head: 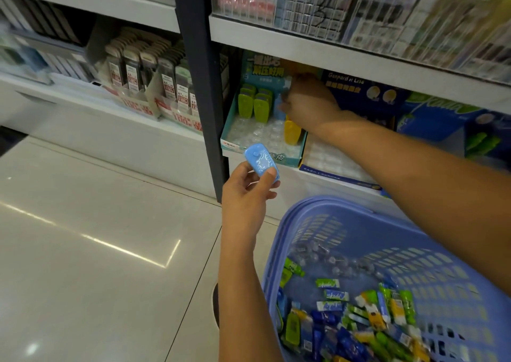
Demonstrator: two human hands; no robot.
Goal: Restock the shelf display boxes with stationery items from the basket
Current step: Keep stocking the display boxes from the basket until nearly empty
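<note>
My left hand (249, 193) pinches a small blue eraser case (261, 162) in front of the shelf, just below a teal display box (235, 143). That box holds several green cases (255, 103) and a yellow one (292, 131) standing upright in a clear tray. My right hand (307, 100) reaches into the back of the box, fingers curled round another blue case (279, 107) that is mostly hidden. The purple basket (318, 218) sits at lower right with several mixed stationery items (359, 323) in it.
A dark upright post (201, 85) borders the box on the left. A dark blue display box (362, 90) with a clear tray (329, 160) stands to the right. Packs hang on the left shelf (154, 79). Glossy tile floor (96, 237) spreads to the left.
</note>
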